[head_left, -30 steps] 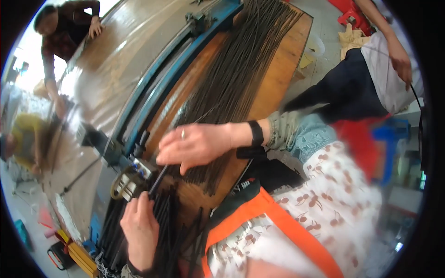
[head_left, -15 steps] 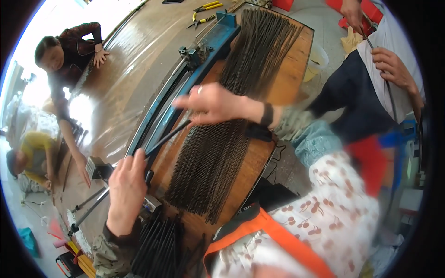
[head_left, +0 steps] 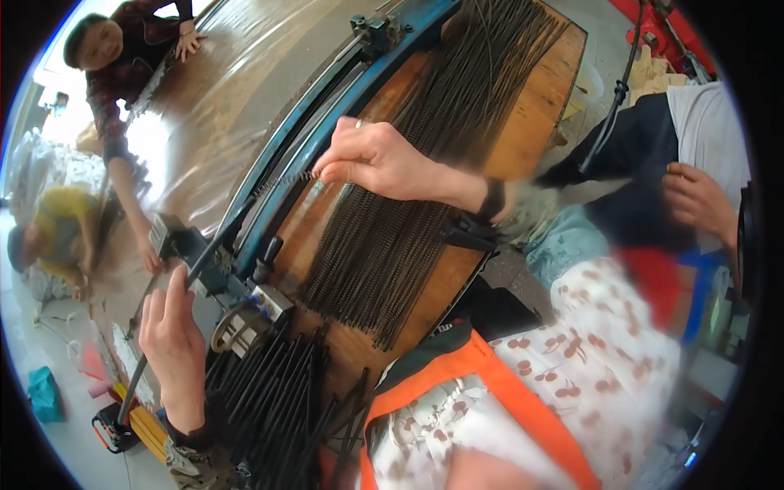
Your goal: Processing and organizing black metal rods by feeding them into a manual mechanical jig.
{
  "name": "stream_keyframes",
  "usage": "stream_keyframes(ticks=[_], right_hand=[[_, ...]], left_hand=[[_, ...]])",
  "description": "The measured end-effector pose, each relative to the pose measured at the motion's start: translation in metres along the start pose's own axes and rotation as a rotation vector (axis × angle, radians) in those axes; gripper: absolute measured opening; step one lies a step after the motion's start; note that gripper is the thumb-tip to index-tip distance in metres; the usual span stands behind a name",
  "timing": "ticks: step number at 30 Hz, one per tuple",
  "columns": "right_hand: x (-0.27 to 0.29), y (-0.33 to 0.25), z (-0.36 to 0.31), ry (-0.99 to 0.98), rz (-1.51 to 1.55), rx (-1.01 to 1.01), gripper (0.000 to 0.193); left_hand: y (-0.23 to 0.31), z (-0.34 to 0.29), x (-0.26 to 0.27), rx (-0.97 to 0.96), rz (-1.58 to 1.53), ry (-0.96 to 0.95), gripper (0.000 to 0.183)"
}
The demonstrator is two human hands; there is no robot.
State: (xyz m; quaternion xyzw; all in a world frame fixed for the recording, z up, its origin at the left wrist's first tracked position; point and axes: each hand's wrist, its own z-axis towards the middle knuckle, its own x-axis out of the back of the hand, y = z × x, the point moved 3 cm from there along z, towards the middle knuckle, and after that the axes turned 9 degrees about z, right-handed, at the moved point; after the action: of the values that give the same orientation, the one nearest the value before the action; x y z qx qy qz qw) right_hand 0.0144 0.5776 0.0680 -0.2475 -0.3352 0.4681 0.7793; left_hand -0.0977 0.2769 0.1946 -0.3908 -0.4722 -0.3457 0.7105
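Observation:
My right hand [head_left: 371, 159] pinches the end of a thin coil spring [head_left: 284, 181] above a long blue metal rail [head_left: 304, 163]. From there the spring runs down and left to a long black tube [head_left: 216, 245], apparently entering its upper end. My left hand [head_left: 173, 339] closes its fingers round that tube lower down, beside the small machine head [head_left: 196, 253] at the rail's near end. Past my left hand the tube slants down to the lower left. A thick bundle of dark coil springs [head_left: 380, 253] lies on the wooden board right of the rail.
Several black tubes [head_left: 269, 400] lie in a pile near my left forearm. A handwheel [head_left: 241, 327] sits beside the machine head. Across the table [head_left: 237, 90] a person's hand [head_left: 151, 253] reaches close to the machine. Another person's hand [head_left: 698, 200] is at the right.
My right hand has gone from outstretched fingers near the tube's end to pinching the spring. My left hand has moved down and left along with the tube. The view has shifted.

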Motion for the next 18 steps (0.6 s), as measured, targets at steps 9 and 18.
stream_keyframes(ticks=[9, 18], right_hand=[[-0.027, -0.012, 0.033, 0.146, 0.330, -0.221, 0.016], [-0.026, -0.031, 0.034, 0.146, 0.043, 0.022, 0.013]], left_hand=[[-0.009, -0.038, 0.016, 0.143, -0.042, 0.023, 0.037], [-0.005, -0.065, 0.011, 0.211, -0.060, -0.043, 0.038]])
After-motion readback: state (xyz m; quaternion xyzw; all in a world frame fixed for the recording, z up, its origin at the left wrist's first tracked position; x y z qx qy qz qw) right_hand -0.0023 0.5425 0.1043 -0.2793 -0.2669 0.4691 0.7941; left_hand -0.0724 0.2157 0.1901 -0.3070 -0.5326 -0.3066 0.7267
